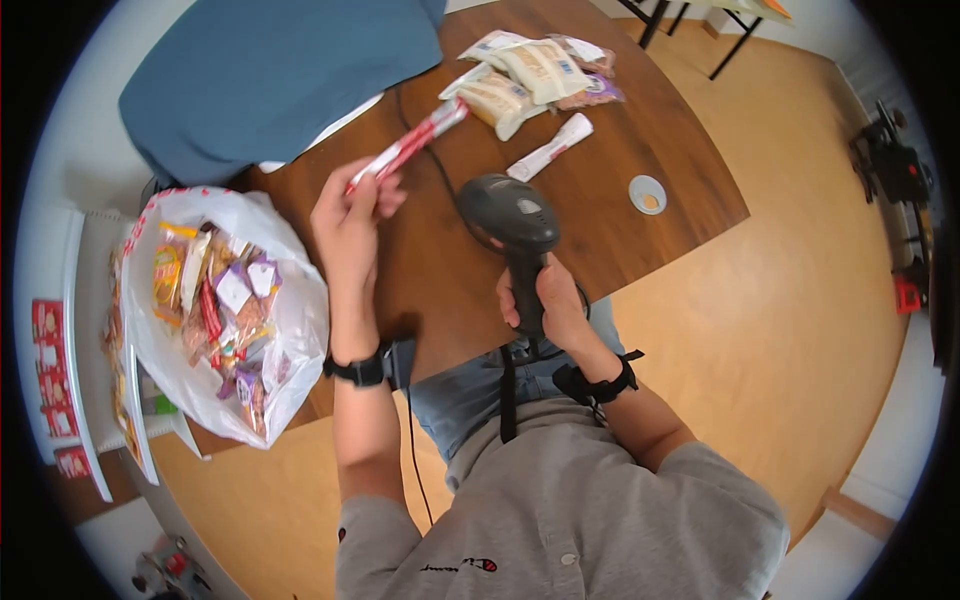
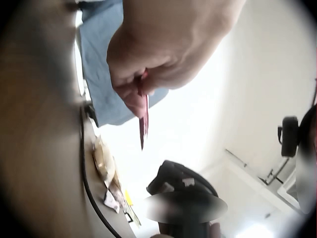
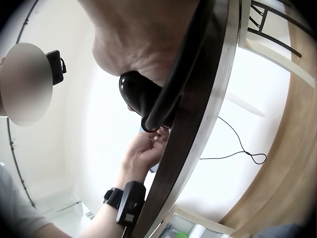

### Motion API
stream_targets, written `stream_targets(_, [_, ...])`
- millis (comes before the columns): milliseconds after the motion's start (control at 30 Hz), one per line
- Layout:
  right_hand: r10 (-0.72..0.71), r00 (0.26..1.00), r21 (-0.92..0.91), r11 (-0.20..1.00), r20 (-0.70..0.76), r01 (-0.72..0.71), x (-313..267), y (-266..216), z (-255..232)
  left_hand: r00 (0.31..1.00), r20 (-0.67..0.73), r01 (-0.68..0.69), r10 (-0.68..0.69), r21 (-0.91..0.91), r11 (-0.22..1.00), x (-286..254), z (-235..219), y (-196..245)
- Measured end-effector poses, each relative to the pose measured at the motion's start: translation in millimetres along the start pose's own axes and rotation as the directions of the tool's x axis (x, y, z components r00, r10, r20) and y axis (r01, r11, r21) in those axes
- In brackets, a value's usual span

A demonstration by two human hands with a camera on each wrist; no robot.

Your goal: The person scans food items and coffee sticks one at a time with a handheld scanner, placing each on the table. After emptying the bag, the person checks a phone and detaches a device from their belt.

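Observation:
My left hand (image 1: 348, 212) pinches one end of a slim red-and-white stick packet (image 1: 418, 140), held up over the brown table. The packet's far end points toward the pile of bagged snacks in the head view. In my right hand (image 1: 562, 305) is a black barcode scanner (image 1: 508, 212), gripped by its handle at the table's near edge. Its head is turned toward the table's middle, to the right of the packet. The left wrist view shows the packet (image 2: 144, 130) edge-on below the fingers. From the right wrist, the scanner's black handle (image 3: 136, 91) shows under my palm.
A white plastic bag (image 1: 295, 250) full of wrapped snacks stands at the left. Several bagged snacks (image 1: 545, 70) are piled at the back, near a white-and-pink packet (image 1: 552, 147). A round white label (image 1: 648, 195) lies at the right. Blue cloth (image 1: 280, 80) covers something at the back left.

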State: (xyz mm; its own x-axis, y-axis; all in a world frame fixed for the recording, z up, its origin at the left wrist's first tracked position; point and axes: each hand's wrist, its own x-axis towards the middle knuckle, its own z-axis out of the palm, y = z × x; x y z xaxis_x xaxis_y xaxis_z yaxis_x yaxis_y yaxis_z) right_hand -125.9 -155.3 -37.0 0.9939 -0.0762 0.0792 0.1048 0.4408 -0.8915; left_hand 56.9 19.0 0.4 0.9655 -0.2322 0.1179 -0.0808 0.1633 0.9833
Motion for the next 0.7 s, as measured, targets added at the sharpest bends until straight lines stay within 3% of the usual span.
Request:
stream_targets(67, [-0.004, 1.000, -0.002, 1.000, 0.012, 0.004, -1.2, 1.9, -0.5, 1.000, -0.009, 0.014, -0.016, -0.246, 0.969, 20.7, 23.2, -3.0])
stream_targets(133, [-0.024, 1.000, -0.009, 1.000, -0.008, 0.024, -1.0, 9.1, -4.1, 0.994, 0.102, 0.079, -0.047, -0.345, 0.935, 38.8, 49.0, -1.3])
stream_targets(233, [0.004, 1.000, -0.046, 0.999, -0.030, -0.005, 1.0, 2.7, 1.7, 0.900, 0.372, 0.330, -0.227, -0.242, 0.912, 44.5, 79.5, 0.8])
stream_targets(267, [0.006, 0.999, -0.044, 0.999, -0.043, -0.008, 0.1, 2.0, 2.1, 0.872, 0.426, 0.338, -0.241, -0.170, 0.926, 43.7, 81.4, -0.2])
stream_targets(333, [0.008, 0.999, -0.034, 0.999, -0.054, -0.010, 0.0, 1.0, 1.1, 0.896, 0.390, 0.210, -0.213, 0.049, 0.976, 35.7, 76.5, 3.5])
stream_targets(367, [0.006, 0.999, -0.032, 0.999, -0.052, -0.008, -0.5, 1.6, 0.4, 0.896, 0.387, 0.212, -0.217, 0.057, 0.976, 30.0, 69.3, 4.0])
stream_targets(533, [0.018, 0.999, -0.025, 1.000, -0.048, -0.019, -0.9, 0.3, 1.3, 0.972, 0.220, -0.142, 0.076, 0.304, 0.942, -17.8, -13.4, 26.9])
stream_targets(600, [0.023, 0.999, -0.020, 1.000, -0.036, -0.024, 0.5, 0.9, 0.2, 0.996, -0.004, -0.074, 0.089, 0.505, 0.860, -47.0, -56.0, 54.8])
stream_targets(633, [0.029, 0.999, -0.018, 0.999, -0.032, -0.029, 1.0, 0.4, 0.2, 0.979, -0.147, -0.052, 0.142, 0.490, 0.870, -61.0, -76.9, 62.9])
stream_targets(700, [0.027, 0.999, -0.016, 0.999, -0.047, -0.028, 1.5, 0.8, 2.1, 0.897, -0.344, 0.015, 0.277, 0.651, 0.759, -93.1, -133.2, 69.7])
